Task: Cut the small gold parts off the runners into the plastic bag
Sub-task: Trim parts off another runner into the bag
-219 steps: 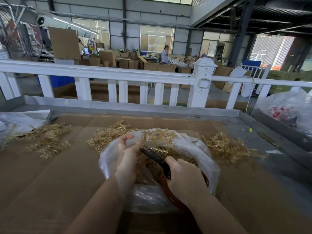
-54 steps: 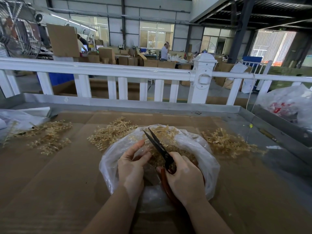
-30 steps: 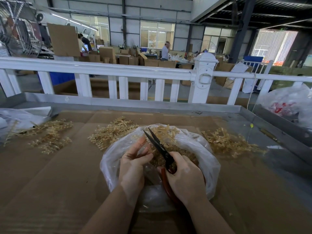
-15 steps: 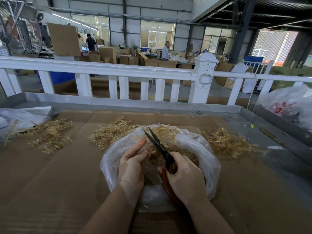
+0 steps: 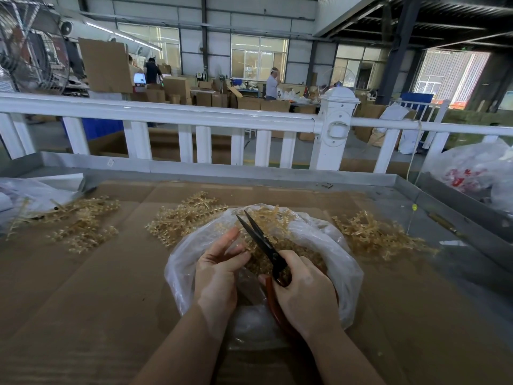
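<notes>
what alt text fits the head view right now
Over an open plastic bag of gold parts, the right hand holds open scissors while the left hand pinches a gold runner. More runners lie on cardboard.

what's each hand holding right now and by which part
The right hand grips the scissors by the red handles, blades open. The left hand pinches a small gold runner piece between thumb and fingers over the plastic bag.
</notes>
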Demonstrator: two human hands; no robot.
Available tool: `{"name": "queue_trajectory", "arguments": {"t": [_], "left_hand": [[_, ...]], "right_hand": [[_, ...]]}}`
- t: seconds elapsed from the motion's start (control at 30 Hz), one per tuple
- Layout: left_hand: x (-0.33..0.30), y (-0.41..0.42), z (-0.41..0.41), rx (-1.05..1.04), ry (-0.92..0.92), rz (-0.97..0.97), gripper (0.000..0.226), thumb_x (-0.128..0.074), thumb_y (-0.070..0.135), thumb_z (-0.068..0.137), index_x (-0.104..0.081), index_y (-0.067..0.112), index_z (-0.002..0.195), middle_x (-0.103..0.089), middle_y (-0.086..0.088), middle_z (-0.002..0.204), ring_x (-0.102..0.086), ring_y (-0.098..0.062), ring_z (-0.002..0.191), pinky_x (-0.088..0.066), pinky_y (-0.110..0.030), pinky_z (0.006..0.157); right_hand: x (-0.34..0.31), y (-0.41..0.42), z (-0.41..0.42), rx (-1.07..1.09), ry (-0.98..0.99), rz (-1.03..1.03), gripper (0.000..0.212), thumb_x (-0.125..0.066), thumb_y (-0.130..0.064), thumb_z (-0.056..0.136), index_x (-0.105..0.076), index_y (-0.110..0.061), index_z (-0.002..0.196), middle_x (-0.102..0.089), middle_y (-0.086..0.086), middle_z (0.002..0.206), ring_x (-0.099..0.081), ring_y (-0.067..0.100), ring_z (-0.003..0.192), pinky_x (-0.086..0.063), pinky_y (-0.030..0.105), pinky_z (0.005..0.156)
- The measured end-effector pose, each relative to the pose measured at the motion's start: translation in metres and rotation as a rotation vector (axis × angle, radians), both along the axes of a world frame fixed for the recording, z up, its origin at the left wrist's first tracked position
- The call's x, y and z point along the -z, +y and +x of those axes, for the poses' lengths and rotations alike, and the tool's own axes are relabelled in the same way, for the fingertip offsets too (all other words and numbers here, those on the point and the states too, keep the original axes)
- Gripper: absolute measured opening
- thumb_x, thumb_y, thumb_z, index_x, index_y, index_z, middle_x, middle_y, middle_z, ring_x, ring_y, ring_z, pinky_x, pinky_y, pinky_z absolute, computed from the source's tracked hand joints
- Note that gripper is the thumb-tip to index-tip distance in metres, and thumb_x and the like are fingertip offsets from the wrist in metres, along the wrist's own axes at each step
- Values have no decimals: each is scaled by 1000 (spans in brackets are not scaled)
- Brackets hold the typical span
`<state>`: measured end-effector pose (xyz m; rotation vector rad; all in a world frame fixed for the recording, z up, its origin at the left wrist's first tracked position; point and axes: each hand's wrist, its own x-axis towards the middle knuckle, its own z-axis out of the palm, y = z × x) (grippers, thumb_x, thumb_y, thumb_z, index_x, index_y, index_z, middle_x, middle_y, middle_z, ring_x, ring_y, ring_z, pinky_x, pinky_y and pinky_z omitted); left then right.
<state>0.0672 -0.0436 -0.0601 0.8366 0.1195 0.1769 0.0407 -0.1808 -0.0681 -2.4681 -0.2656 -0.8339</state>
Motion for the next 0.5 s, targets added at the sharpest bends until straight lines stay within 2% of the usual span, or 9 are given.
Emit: {"name": "queue_trajectory", "arguments": {"t": [0.23,0.4,0.5], "left_hand": [[-1,1,-1,0,11,4,51,-57,-25,67,-71,12,100,-66,-3,69,-63,-7,67,-54,-15,59],[-3,1,-3,-3,-19,-40,47,-66,-7,57,-69,10,100,-75,-5,80,-71,-12,74,-55,-17,60],[-3,0,-1,-30,1,-37,44,-65,-13,61,-69,11,99,-71,-8,80,-68,-14,73,-55,-18,60]], "right_hand": [[0,0,-1,-11,3,5,39,-76,-40,76,-66,-21,108,-67,-5,86,-64,12,78,-47,18,67],[0,1,-1,-6,-3,7,40,-78,-39,74,-66,-21,107,-66,-5,84,-64,13,76,-49,20,66],[0,1,-1,-7,-13,9,40,-80,-38,73,-67,-19,105,-66,-5,82,-64,14,74,-49,21,64]]}}
